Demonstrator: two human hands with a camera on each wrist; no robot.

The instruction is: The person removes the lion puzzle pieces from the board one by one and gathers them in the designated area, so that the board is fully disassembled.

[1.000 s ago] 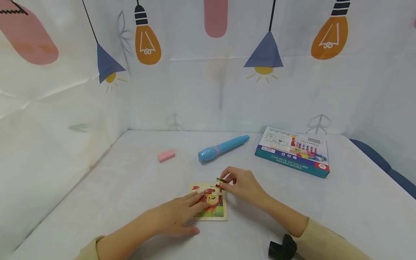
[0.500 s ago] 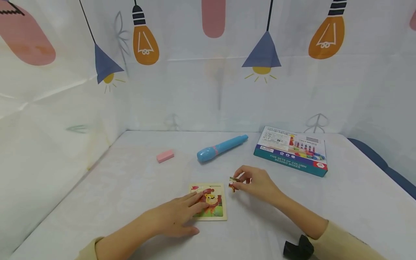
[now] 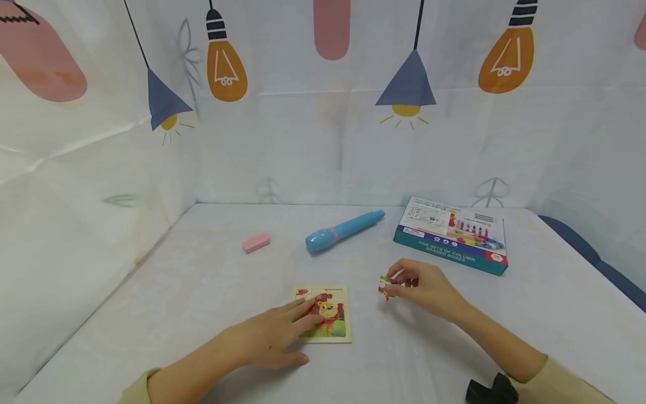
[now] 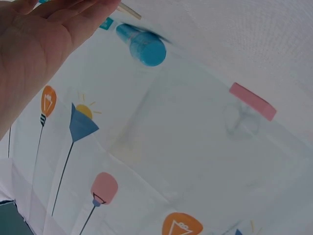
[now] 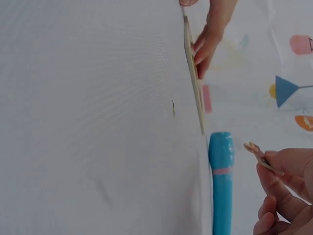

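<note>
A small wooden jigsaw puzzle (image 3: 333, 325) with a bear picture in a pale frame lies flat on the white table. My left hand (image 3: 275, 336) rests on its left part, fingers straight, covering some of the picture. At the puzzle's upper right, the picture is partly bare wood. To the right of the frame, my right hand (image 3: 424, 286) pinches a puzzle piece (image 3: 386, 287) between thumb and fingers above the table. In the right wrist view, that thin piece (image 5: 259, 155) shows edge-on at the fingertips.
Behind the puzzle lie a pink eraser-like block (image 3: 256, 242) and a blue microphone-shaped object (image 3: 345, 230). A flat box of beads (image 3: 451, 235) sits at the back right. A black device (image 3: 492, 390) is at the right sleeve. A printed white cloth hangs behind.
My right hand has moved to the right, away from the puzzle frame, carrying the puzzle piece with it. The left hand has stayed on the puzzle.
</note>
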